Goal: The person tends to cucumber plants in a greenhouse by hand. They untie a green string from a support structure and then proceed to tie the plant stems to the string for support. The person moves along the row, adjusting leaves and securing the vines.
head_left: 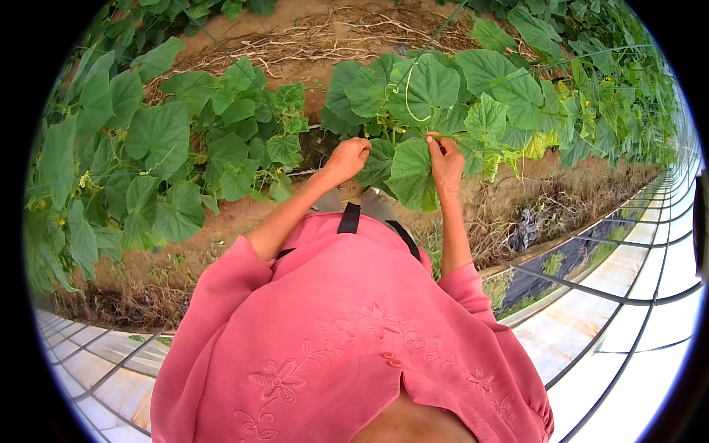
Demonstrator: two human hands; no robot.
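My left hand point(347, 159) is closed, fingers curled, at the left edge of a leafy cucumber-like plant point(427, 90). What its fingertips hold, if anything, is too small to make out. To the right, my right hand point(447, 164) pinches a thin green stem point(436, 134) between thumb and forefinger. A broad green leaf point(413, 173) hangs between the two hands. Just above the right hand's fingertips, a pale curling tendril point(408, 92) lies across a large leaf. Small yellow flowers show among the stems between my hands.
More leafy vines point(159, 140) stand at the left, and yellowing leaves point(539, 144) at the right. Thin strings point(214, 40) run above the plants. Dry stalks point(317, 40) cover the soil behind. A metal-framed plastic greenhouse wall point(628, 295) curves round the lower right.
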